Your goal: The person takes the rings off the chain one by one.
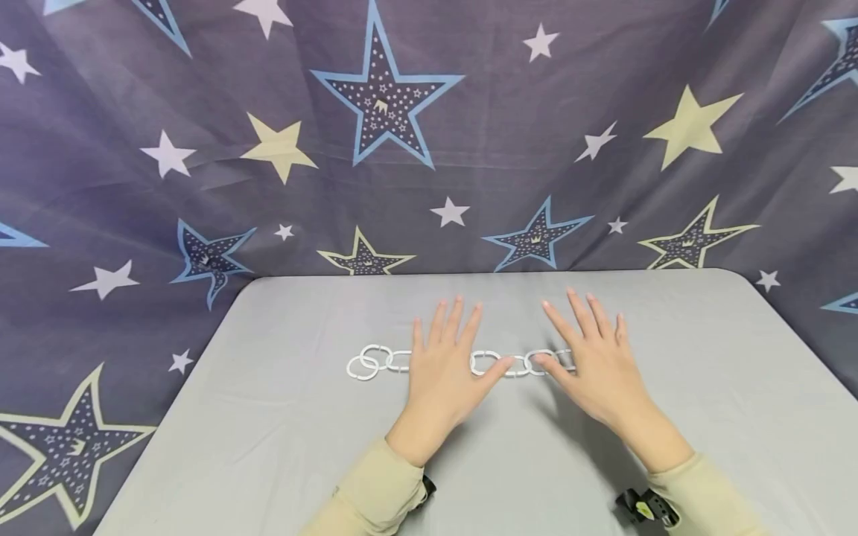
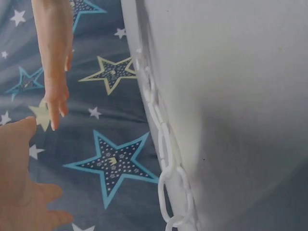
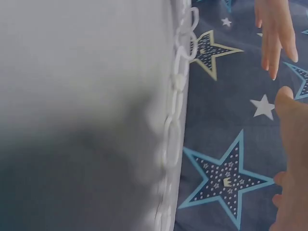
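A chain of white plastic links [image 1: 486, 362] lies in a line from left to right across the grey table. Its left end has a link [image 1: 363, 368] overlapping its neighbour. In the head view my left hand [image 1: 445, 376] is over the left half of the chain, fingers straight and spread, hiding some links. My right hand [image 1: 599, 372] is spread likewise over the right end, which it partly hides. Both wrist views show the chain [image 2: 166, 144] [image 3: 173, 139] apart from the hands, with no link between any fingers.
The grey tabletop [image 1: 268, 417] has rounded far corners. Behind it and at its sides hangs a dark cloth [image 1: 482, 164] printed with stars. A black strap device [image 1: 646, 508] sits at my right wrist, beside the beige sleeve [image 1: 710, 495].
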Motion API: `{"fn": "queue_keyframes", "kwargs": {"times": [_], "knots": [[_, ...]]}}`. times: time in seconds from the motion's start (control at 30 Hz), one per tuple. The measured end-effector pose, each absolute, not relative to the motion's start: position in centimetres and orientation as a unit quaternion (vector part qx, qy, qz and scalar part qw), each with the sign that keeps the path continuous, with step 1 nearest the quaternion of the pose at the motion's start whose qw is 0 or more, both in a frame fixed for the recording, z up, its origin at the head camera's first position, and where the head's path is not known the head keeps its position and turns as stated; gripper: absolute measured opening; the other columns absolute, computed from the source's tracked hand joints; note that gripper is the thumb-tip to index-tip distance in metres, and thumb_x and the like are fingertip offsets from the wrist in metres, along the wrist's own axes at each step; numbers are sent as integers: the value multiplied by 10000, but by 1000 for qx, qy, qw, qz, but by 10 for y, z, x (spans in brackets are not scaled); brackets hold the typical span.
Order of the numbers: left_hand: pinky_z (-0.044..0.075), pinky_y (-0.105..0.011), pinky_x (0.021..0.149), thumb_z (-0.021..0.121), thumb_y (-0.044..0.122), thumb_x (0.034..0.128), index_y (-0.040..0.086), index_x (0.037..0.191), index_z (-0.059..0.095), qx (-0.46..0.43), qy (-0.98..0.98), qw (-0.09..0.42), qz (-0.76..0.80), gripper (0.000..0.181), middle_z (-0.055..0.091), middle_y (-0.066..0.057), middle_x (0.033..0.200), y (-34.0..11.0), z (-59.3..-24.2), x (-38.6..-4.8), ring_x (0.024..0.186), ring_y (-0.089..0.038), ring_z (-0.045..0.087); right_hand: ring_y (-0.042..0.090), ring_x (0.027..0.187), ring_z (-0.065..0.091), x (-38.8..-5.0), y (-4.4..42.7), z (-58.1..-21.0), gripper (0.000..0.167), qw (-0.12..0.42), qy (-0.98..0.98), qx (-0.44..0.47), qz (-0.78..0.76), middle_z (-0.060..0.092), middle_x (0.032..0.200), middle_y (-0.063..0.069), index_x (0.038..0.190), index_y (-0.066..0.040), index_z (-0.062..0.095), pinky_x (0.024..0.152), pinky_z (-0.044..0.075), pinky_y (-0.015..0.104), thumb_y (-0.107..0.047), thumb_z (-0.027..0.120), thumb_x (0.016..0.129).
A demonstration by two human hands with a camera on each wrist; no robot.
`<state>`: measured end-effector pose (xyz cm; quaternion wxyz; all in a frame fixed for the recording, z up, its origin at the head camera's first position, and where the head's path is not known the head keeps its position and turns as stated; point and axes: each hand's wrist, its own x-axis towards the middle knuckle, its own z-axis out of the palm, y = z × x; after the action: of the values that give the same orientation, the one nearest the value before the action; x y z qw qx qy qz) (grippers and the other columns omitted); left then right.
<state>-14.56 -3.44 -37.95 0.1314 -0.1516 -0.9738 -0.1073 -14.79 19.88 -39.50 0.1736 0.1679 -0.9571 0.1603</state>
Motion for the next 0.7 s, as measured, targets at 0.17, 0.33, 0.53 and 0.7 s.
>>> {"fn": "queue_keyframes", "kwargs": {"times": [0.17,0.33,0.53,0.7], "knots": [[74,-562,1169,390,766,899,243,1572,276,-175,-971,129,-97,860,242,-52,1622,-32,-382,-151,1508,-252,107,395,1489,84,-149,209,-397,763,181,-953,186,159,160,1633,140,1566,-260,295,1117,2,673,-509,628,927],[60,-555,1172,406,766,893,252,1568,289,-203,-969,116,-78,856,233,-46,1625,-30,-386,-156,1510,-236,86,380,1491,90,-150,221,-400,775,183,-949,203,156,132,1646,91,1559,-242,317,1117,43,676,-493,656,909],[-22,-523,1174,377,779,892,286,1576,251,-240,-965,101,-32,852,162,-2,1642,-25,-391,-162,1513,-216,34,375,1490,103,-150,238,-406,792,172,-946,227,152,119,1648,79,1564,-246,301,1122,63,663,-499,659,904],[-1,-524,1177,385,775,892,296,1572,265,-258,-959,117,-15,840,174,3,1639,-20,-390,-168,1513,-214,67,395,1477,146,-148,248,-410,794,158,-943,246,157,159,1640,93,1562,-251,307,1141,57,630,-478,678,898]]}}
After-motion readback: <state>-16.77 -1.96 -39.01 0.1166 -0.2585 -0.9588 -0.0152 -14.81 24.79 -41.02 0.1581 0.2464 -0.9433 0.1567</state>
